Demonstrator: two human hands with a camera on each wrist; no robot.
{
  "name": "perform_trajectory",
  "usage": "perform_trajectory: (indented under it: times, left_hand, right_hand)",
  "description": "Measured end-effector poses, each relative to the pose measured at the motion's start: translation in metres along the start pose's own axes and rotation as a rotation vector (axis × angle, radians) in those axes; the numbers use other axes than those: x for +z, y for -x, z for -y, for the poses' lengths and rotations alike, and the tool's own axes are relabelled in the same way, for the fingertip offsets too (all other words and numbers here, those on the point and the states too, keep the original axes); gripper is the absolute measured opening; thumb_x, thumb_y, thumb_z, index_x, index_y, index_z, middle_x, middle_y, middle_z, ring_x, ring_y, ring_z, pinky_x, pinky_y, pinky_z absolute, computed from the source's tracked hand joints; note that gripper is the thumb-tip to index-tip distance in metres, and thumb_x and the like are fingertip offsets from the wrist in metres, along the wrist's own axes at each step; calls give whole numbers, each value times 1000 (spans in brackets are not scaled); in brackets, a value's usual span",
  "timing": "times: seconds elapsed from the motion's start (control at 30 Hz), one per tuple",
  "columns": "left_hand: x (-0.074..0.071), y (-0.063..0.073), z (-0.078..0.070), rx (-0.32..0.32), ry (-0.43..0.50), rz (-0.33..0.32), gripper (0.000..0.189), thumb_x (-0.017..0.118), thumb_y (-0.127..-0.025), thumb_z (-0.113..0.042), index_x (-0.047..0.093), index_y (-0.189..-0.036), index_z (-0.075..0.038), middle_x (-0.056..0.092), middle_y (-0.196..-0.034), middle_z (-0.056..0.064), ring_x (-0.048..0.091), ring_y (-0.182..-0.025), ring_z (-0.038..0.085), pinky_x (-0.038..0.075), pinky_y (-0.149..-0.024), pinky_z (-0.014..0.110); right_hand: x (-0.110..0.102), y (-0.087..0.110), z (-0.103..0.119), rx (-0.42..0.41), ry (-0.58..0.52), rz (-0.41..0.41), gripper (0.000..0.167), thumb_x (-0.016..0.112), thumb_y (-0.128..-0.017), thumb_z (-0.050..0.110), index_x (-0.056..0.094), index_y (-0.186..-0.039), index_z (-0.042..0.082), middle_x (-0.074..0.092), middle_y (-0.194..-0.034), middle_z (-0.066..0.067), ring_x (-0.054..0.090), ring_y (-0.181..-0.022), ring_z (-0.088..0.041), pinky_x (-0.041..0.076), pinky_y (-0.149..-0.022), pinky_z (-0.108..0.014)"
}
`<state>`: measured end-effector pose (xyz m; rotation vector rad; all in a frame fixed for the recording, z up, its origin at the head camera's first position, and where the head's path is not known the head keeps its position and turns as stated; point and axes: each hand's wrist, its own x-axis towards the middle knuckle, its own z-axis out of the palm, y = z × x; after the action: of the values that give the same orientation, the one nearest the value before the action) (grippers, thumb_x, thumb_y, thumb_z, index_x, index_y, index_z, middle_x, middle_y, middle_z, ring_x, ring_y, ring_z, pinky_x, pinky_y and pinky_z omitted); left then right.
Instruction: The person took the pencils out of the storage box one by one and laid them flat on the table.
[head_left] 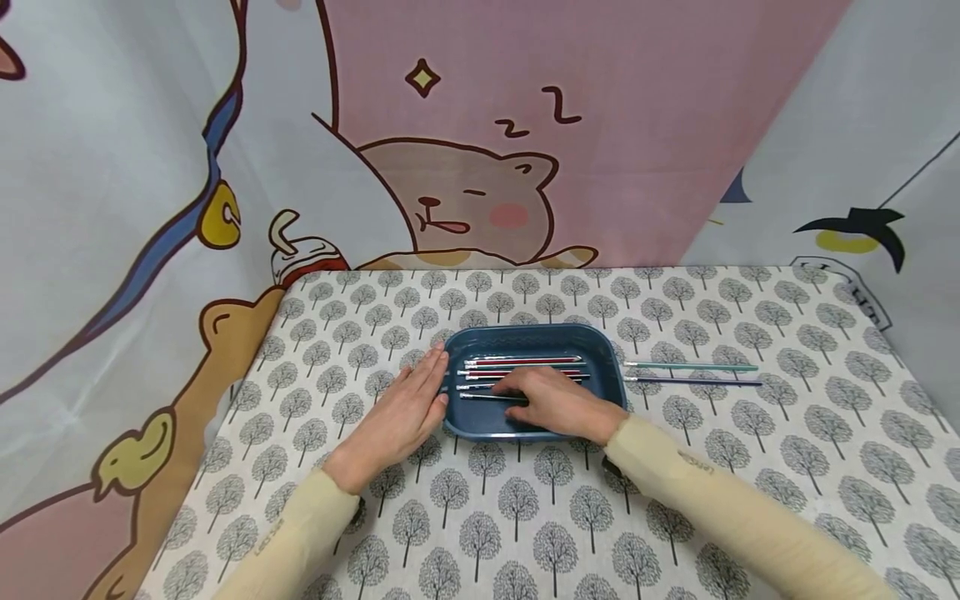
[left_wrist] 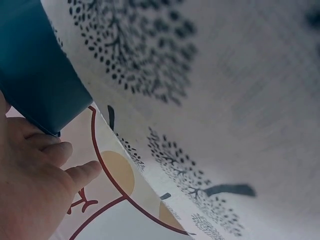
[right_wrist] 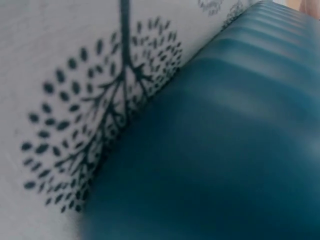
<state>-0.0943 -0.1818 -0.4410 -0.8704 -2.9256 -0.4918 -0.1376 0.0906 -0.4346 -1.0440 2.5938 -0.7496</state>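
Note:
A dark blue rectangular tray (head_left: 525, 429) with rounded corners holds several pencils, among them red pencils (head_left: 525, 361) and a black pencil (head_left: 491, 397), lying side by side with their eraser ends to the left. My left hand (head_left: 408, 408) rests against the tray's left end, fingers stretched along the rim; the left wrist view shows these fingers (left_wrist: 82, 172) beside the tray wall (left_wrist: 45, 75). Inside the tray, my right hand (head_left: 558, 400) reaches over the near pencils. Its thumb and forefinger stand apart on either side of the black pencil, partly covering it.
Right of the tray, a teal pencil (head_left: 693, 366) and a purple pencil (head_left: 697, 382) lie on the tree-patterned tablecloth (head_left: 517, 500). The tray's outer wall (right_wrist: 215, 150) fills much of the right wrist view. A printed cartoon curtain (head_left: 637, 125) hangs behind the table.

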Motion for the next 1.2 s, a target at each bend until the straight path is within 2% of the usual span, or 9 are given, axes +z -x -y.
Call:
perform_trajectory:
  times: [0.2,0.4,0.6,0.9,1.2]
  left_hand:
    - [0,1,0,-2,-3,1,61,32,-112,-33,22,-162,2,19,-170,20,24,-156,33,28,-123,59]
    - [1,0,0,-2,-10,-9,61,36,-112,-30,22,-162,3,18,-170,19,24,-155,35,28,-123,59]
    - [1,0,0,-1,-14,-13,61,41,-111,-26,22,-162,2,18,-170,19,25,-155,34,28,-122,59]
    - [1,0,1,-9,-2,-1,61,42,-111,-26,21,-162,1,9,-172,12,24,-156,33,28,-123,59]
    - [1,0,1,-4,-6,4,61,37,-112,-29,20,-163,1,14,-172,16,20,-157,29,28,-123,58]
  right_hand:
    - [1,-1,-2,14,31,6,36,80,-91,14,73,-126,7,70,-125,-7,66,-113,-23,56,-98,-42]
    - [1,0,-5,-26,52,0,23,77,-91,4,77,-113,8,72,-112,-5,68,-102,-19,59,-88,-37]
    - [1,0,-8,-65,41,-15,19,73,-90,0,79,-106,9,73,-104,-2,68,-92,-15,59,-78,-31]
    - [2,0,-8,-51,38,2,19,73,-91,0,80,-107,9,73,-104,-2,68,-93,-14,59,-78,-30]
    - [1,1,-6,-53,45,-6,22,71,-91,-1,80,-110,6,74,-107,-5,70,-98,-19,61,-82,-33]
